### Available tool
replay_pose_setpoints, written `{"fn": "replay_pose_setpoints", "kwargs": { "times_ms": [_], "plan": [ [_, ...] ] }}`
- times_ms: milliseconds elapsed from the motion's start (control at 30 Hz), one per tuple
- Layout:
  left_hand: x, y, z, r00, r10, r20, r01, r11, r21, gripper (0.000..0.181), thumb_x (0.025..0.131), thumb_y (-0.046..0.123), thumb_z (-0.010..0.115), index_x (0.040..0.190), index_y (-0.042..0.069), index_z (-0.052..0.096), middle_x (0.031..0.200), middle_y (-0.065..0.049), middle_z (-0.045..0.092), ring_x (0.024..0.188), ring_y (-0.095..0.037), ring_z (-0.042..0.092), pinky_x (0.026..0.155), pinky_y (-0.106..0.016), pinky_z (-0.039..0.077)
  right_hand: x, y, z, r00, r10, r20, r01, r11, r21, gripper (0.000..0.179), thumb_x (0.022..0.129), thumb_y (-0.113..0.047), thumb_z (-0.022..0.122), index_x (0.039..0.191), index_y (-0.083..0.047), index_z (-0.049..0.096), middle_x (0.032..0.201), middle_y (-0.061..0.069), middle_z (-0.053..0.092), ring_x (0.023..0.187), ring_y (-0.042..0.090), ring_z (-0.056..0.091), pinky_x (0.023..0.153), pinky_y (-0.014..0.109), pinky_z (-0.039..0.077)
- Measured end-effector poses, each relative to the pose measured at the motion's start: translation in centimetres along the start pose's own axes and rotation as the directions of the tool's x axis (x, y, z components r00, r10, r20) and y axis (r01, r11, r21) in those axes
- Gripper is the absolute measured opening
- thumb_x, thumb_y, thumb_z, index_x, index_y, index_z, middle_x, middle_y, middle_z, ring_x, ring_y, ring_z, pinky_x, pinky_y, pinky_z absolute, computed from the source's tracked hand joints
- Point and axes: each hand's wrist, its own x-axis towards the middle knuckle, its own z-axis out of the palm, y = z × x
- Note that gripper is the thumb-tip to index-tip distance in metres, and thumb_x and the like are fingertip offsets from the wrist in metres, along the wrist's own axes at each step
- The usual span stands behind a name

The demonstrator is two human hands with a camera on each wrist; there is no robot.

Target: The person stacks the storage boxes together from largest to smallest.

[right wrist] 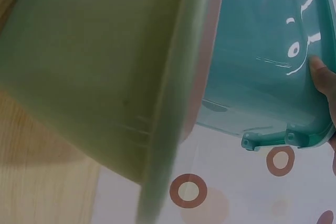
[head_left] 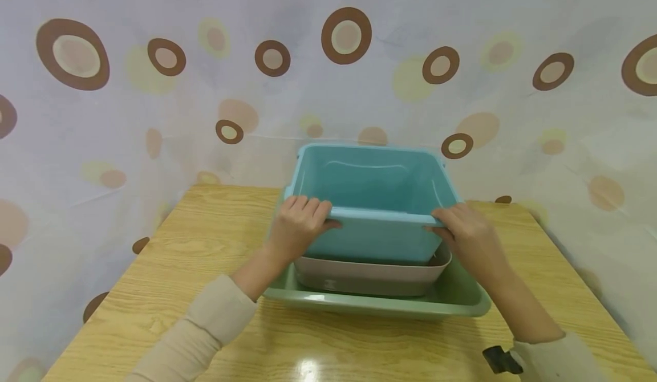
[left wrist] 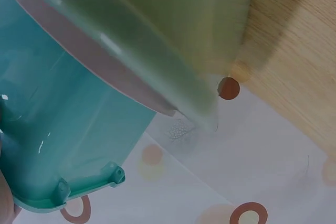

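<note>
A light blue plastic bin point(head_left: 374, 236) sits tilted inside a greyish-pink basin point(head_left: 364, 279), which stands in a larger green basin point(head_left: 380, 302) on the table. My left hand point(head_left: 300, 225) grips the blue bin's near rim toward its left end, fingers over the edge and thumb beneath. Toward the right end of that rim, my right hand point(head_left: 469, 236) holds on the same way. In the right wrist view, the right thumb point(right wrist: 321, 74) lies against the bin's outer wall. Only a sliver of the left hand point(left wrist: 5, 198) shows in the left wrist view.
The wood-grain table point(head_left: 205, 239) extends to both sides of the basins and in front of them. A pale cloth with brown ring patterns point(head_left: 318, 97) hangs behind and around the table. A black strap point(head_left: 502, 360) shows by the right sleeve.
</note>
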Motion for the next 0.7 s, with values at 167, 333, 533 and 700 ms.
{"fn": "replay_pose_setpoints", "kwargs": {
  "times_ms": [167, 333, 533, 700],
  "plan": [
    [-0.7, 0.2, 0.1, 1.0, 0.003, 0.013, -0.003, 1.0, -0.002, 0.051, 0.063, 0.055, 0.07, 0.063, 0.011, 0.045, 0.049, 0.002, 0.043, 0.043, -0.013, 0.04, 0.045, -0.022, 0.033, -0.5, -0.2, 0.5, 1.0, 0.013, 0.006, -0.013, 1.0, 0.021, 0.04, 0.09, -0.037, 0.044, 0.084, -0.001, 0.06, 0.07, 0.009, 0.06, 0.062, 0.023, 0.056, 0.055, 0.037, 0.048],
    [-1.4, 0.5, 0.3, 1.0, 0.008, 0.028, -0.008, 1.0, -0.002, 0.051, 0.062, 0.054, 0.072, 0.062, 0.011, 0.045, 0.049, 0.002, 0.042, 0.042, -0.012, 0.037, 0.044, -0.021, 0.032, -1.1, -0.4, 1.1, 1.0, 0.015, 0.012, -0.015, 0.999, 0.035, 0.04, 0.091, -0.036, 0.043, 0.084, -0.001, 0.059, 0.068, 0.008, 0.059, 0.062, 0.022, 0.055, 0.054, 0.036, 0.047],
    [-1.9, 0.9, 0.3, 0.999, 0.014, 0.051, -0.014, 1.0, -0.001, 0.051, 0.065, 0.054, 0.071, 0.061, 0.011, 0.044, 0.048, 0.003, 0.041, 0.042, -0.011, 0.036, 0.044, -0.021, 0.031, -1.7, -0.5, 1.4, 1.0, 0.023, 0.02, -0.024, 0.999, 0.034, 0.041, 0.092, -0.037, 0.042, 0.084, 0.0, 0.06, 0.067, 0.008, 0.06, 0.062, 0.021, 0.054, 0.055, 0.036, 0.047],
    [-2.2, 1.2, 0.4, 0.998, 0.016, 0.055, -0.017, 1.0, 0.015, 0.051, 0.065, 0.056, 0.07, 0.06, 0.012, 0.045, 0.048, 0.003, 0.043, 0.042, -0.011, 0.038, 0.044, -0.021, 0.032, -2.2, -0.5, 1.6, 0.999, 0.022, 0.027, -0.023, 0.999, 0.029, 0.043, 0.092, -0.038, 0.04, 0.083, 0.0, 0.06, 0.068, 0.008, 0.061, 0.063, 0.021, 0.055, 0.056, 0.036, 0.048]
  ]
}}
